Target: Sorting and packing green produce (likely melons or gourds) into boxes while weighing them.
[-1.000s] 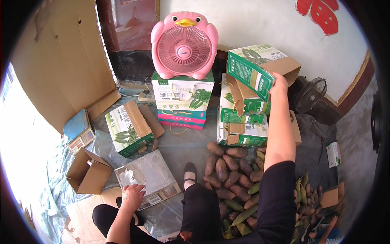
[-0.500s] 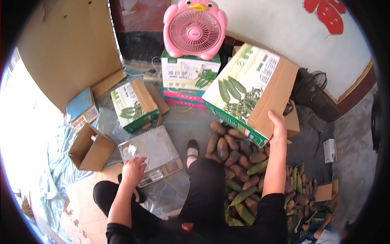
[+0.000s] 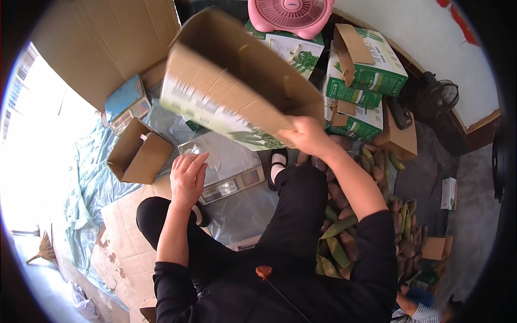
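Observation:
My right hand (image 3: 306, 134) grips the near right edge of a cardboard box (image 3: 218, 86), printed white and green with vegetables. The box is tilted in the air, its open top and hollow inside facing up. Just beyond my left hand (image 3: 188, 175) is a platform scale (image 3: 229, 168) with a grey top. That hand is empty, its fingers stretched out; whether it touches the scale's edge I cannot tell. The raised box covers part of the scale's far side.
Brown root vegetables and green-husked pieces (image 3: 339, 245) are heaped by my right leg. Printed boxes (image 3: 371, 70) are stacked at the far right. An open carton (image 3: 141, 156) and a blue scale (image 3: 126, 102) stand left. A pink fan (image 3: 291, 16) sits on a carton ahead.
My right hand has swung the box leftward, above the scale, and turned its open side up. My left hand has lifted from the scale's top toward its near edge. The view has shifted.

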`<action>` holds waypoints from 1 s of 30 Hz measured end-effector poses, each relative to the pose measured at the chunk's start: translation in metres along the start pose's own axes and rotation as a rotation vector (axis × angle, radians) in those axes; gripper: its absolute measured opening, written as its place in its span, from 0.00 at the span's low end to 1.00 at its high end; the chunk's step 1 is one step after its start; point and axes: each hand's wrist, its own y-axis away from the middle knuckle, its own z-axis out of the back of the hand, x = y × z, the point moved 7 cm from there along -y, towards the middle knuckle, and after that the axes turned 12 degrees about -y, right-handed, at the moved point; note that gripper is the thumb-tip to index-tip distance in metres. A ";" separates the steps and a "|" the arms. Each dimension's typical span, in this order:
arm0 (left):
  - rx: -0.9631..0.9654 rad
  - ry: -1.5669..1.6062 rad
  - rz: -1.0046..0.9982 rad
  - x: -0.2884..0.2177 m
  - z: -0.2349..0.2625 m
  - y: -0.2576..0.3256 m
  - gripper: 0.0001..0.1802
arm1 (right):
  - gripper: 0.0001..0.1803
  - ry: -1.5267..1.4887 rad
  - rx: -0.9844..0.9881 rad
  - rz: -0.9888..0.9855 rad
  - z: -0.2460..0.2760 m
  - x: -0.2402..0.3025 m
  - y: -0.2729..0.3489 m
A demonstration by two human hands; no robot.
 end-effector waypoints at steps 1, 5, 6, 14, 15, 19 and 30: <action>-0.004 -0.022 -0.028 -0.003 0.000 0.002 0.17 | 0.18 0.082 0.035 0.099 -0.020 0.005 -0.006; -0.067 -0.141 -0.164 -0.015 0.012 0.005 0.22 | 0.15 0.269 0.225 0.158 -0.085 -0.009 -0.024; -0.057 -0.144 -0.160 -0.014 0.012 0.005 0.22 | 0.15 0.299 0.319 0.169 -0.100 -0.013 -0.027; 0.731 -0.302 0.285 0.043 -0.059 0.047 0.28 | 0.19 0.404 0.614 0.072 -0.136 -0.052 -0.031; 0.773 -0.280 0.275 0.043 -0.065 0.049 0.28 | 0.20 0.342 0.549 0.089 -0.123 -0.052 -0.029; 0.798 -0.273 0.207 0.051 -0.072 0.064 0.24 | 0.21 0.009 0.192 0.046 -0.055 -0.023 -0.015; 0.861 -0.194 0.195 0.044 -0.098 0.066 0.20 | 0.18 -0.033 -0.330 -0.481 0.053 -0.198 0.240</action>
